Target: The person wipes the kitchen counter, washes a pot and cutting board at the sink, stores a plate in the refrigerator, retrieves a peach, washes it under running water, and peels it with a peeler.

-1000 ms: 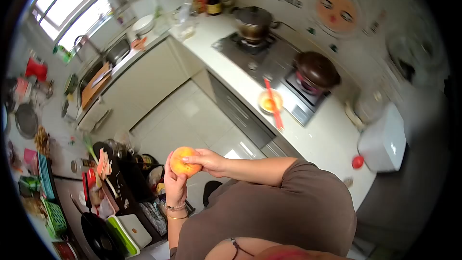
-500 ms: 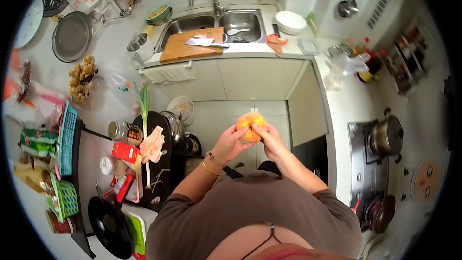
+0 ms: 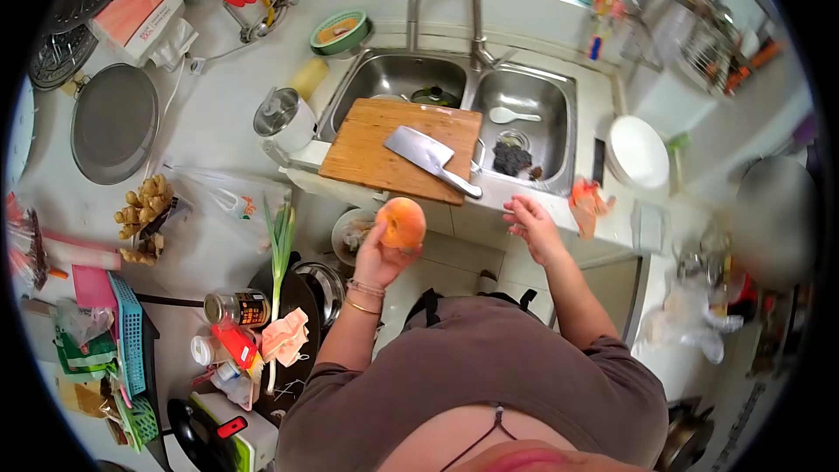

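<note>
A round yellow-orange peach (image 3: 405,223) with a reddish blush rests in my left hand (image 3: 384,260), whose fingers curl around its lower side. It is held up just in front of the counter, close to the near edge of the cutting board (image 3: 354,144). My right hand (image 3: 535,225) is apart from the fruit, off to the right near the counter edge, fingers loosely bent and spread with nothing in them. On the wooden board lies a cleaver (image 3: 419,150), its handle reaching past the board's right corner. The board bridges the front of the sink.
The double sink (image 3: 559,92) holds a white spoon (image 3: 516,115) and a dark scrubber (image 3: 511,157). An orange cloth (image 3: 591,205) and a white bowl (image 3: 637,151) sit to the right. Below on the left stands a bin (image 3: 347,229).
My hands, earlier both on the peach, have separated: the left carries it leftward, the right has let go and moved right. The view has come closer to the sink and board.
</note>
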Tool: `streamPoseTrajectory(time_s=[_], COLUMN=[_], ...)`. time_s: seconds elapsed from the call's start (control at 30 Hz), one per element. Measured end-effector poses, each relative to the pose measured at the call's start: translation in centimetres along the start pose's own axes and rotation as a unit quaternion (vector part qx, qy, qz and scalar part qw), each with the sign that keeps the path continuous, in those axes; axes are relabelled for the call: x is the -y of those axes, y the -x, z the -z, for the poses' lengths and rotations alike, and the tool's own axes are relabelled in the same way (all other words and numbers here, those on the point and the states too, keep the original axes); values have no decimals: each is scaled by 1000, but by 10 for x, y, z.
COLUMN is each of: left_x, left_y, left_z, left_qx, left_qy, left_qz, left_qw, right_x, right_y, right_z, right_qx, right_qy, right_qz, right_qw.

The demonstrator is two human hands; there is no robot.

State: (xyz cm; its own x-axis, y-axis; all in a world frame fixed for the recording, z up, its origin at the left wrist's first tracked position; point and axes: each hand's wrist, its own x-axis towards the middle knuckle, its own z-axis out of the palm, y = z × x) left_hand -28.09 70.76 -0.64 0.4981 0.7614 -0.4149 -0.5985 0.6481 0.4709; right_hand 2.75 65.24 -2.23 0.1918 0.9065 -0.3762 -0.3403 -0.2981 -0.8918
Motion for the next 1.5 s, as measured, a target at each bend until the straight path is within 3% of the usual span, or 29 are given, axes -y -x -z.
streamPoseTrajectory(time_s=[0.13, 0.27, 0.37, 0.43, 0.53, 0.73, 0.87, 0.97, 1.1, 1.23, 1.3, 1.4, 1.47, 1.5], left_x=[-56, -113, -162, -187, -220, -248, -231, -187, -106, -61, -48, -37, -46, -59], left_y=[-32, -64, -101, -126, -167, -249, -301, -334, -365, -367, -377, -391, -398, -395], left_z=[18, 41, 57, 59, 69, 46, 5, -34, -81, -116, -110, -113, -113, -103], left_qx=[-99, -174, -209, -227, -178, -137, -64, 67, 119, 110, 103, 97, 96, 71], left_qy=[20, 17, -25, -41, -45, -91, -143, -183, -340, -394, -457, -547, -628, -609], left_qz=[-87, -122, -109, -106, -65, -8, 61, 138, 188, 189, 211, 173, 99, 72], left_qw=[991, 977, 972, 967, 981, 986, 986, 971, 914, 893, 858, 814, 766, 787], right_x=[34, 34, 19, 10, 2, 14, 20, 57, 81, 60, 37, 6, -8, -17], right_y=[-98, -166, -191, -195, -198, -205, -204, -208, -237, -260, -271, -297, -311, -311], right_z=[-13, -25, -20, -18, -22, -34, -21, -39, -56, 3, 25, 38, 54, 62], right_qx=[8, -7, -92, -161, -180, -221, -234, -175, -88, -109, -115, -87, -106, -115], right_qy=[-1, 84, 95, 74, 60, 114, 94, 4, -82, -107, -106, -221, -205, -197], right_qz=[-38, 19, 39, 0, -46, 25, 9, -7, -38, 3, -58, -66, -59, -62], right_qw=[999, 996, 990, 984, 981, 968, 968, 985, 992, 988, 986, 969, 971, 972])
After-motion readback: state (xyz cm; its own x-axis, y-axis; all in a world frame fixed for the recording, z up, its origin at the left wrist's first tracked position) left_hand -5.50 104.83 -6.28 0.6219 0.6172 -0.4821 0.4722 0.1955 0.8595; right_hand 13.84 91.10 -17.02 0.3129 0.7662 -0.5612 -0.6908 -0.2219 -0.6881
